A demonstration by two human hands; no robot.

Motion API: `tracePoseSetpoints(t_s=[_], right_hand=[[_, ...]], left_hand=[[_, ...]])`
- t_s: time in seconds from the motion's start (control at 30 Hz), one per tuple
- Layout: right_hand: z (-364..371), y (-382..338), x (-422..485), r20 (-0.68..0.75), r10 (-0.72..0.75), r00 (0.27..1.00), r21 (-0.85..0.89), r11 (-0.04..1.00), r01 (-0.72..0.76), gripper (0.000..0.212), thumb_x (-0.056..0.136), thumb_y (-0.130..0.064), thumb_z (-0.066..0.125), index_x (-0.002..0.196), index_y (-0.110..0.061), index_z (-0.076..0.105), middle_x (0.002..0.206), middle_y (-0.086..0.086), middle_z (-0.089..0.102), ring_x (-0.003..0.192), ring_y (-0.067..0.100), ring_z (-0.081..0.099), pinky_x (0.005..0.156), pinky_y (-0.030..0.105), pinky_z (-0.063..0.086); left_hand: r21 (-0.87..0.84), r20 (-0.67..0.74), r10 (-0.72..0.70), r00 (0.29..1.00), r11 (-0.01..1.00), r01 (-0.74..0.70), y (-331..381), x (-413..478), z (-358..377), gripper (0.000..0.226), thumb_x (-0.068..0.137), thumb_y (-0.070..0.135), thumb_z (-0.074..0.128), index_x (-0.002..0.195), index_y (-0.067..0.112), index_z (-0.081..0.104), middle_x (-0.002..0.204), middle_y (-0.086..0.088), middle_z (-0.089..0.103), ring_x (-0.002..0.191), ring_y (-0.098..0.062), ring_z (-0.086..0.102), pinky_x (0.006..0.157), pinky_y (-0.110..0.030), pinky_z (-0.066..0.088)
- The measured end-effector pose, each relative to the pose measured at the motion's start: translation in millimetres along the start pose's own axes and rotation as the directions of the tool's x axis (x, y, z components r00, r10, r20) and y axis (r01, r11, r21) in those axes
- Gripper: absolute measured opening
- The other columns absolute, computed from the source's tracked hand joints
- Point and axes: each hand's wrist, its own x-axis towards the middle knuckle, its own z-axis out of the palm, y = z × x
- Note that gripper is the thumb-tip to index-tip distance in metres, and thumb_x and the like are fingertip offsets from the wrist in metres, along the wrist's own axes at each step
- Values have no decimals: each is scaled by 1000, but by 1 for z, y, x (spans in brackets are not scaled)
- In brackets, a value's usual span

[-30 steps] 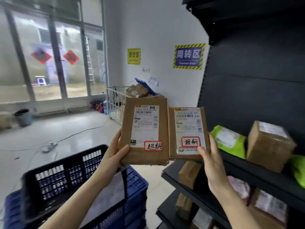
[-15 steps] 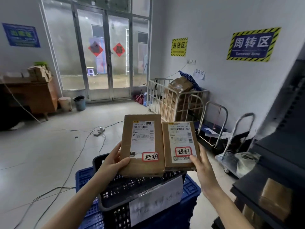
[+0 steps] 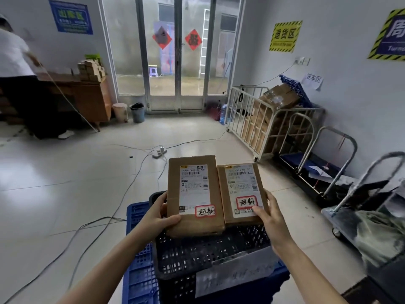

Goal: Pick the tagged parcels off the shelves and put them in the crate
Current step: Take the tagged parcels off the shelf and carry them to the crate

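At the far left a person in a white shirt (image 3: 13, 53) stood at a brown wooden surface (image 3: 92, 99) stacked with small boxes. Grey cables (image 3: 122, 189) trailed across the pale tiled floor.

The left hand (image 3: 157, 218) grasped the larger brown cardboard parcel (image 3: 192, 224) at its lower left corner, thumb lying on the front face and fingers hidden behind. This parcel carried a white shipping label and a red-bordered handwritten tag (image 3: 205, 211). Just beside it, edges touching, was the smaller brown cardboard parcel (image 3: 223, 194) with its own red-bordered tag (image 3: 247, 202). The right hand (image 3: 269, 218) grasped it at the lower right corner, thumb on the label and fingers behind.

Both parcels were held upright, faces toward the camera, over the black slotted plastic crate (image 3: 197, 255). Whether they touched its rim could not be told. The black crate sat on a blue slotted plastic crate (image 3: 138, 270).

Farther right a white metal cage cart (image 3: 274, 119) holding cardboard boxes stood against the wall, with a grey platform trolley (image 3: 341, 216) near the right edge.
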Motion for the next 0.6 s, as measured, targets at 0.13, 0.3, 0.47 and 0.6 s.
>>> tracePoseSetpoints(t_s=[0.13, 0.3, 0.47, 0.6], right_hand=[[-4, 27, 47, 37, 62, 997, -12, 998, -62, 42, 88, -15, 59, 120, -36, 40, 115, 2, 61, 110, 18, 57, 91, 33, 48], [-8, 74, 101, 138, 187, 973, -67, 982, -179, 52, 88, -15, 60, 126, -38, 35, 113, -6, 61, 101, 9, 61, 77, 21, 51], [0, 139, 151, 238, 358, 903, -144, 932, -331, 53, 88, -9, 59, 128, -34, 35, 107, -6, 62, 91, 6, 64, 60, 13, 52], [11, 193, 172, 300, 469, 831, -210, 882, -422, 61, 87, -4, 60, 138, -18, 32, 107, -3, 60, 93, 6, 60, 60, 11, 51]], left_hand=[[45, 8, -90, 996, 995, 89, -23, 34, 4, 82, 83, 8, 68, 143, 32, 18, 125, -2, 53, 110, -15, 57, 77, -22, 55], [33, -19, -254, 967, 966, 255, -66, 81, 17, 93, 80, 4, 69, 146, 31, 10, 129, -1, 50, 112, -13, 55, 81, -22, 54], [16, -45, -431, 901, 902, 432, -123, 117, 25, 95, 78, 0, 69, 147, 24, 10, 128, 5, 48, 113, -9, 52, 87, -18, 48], [4, -90, -545, 833, 837, 548, -169, 136, 26, 92, 76, -11, 65, 147, 17, 13, 127, 2, 48, 117, -14, 50, 88, -16, 45]])
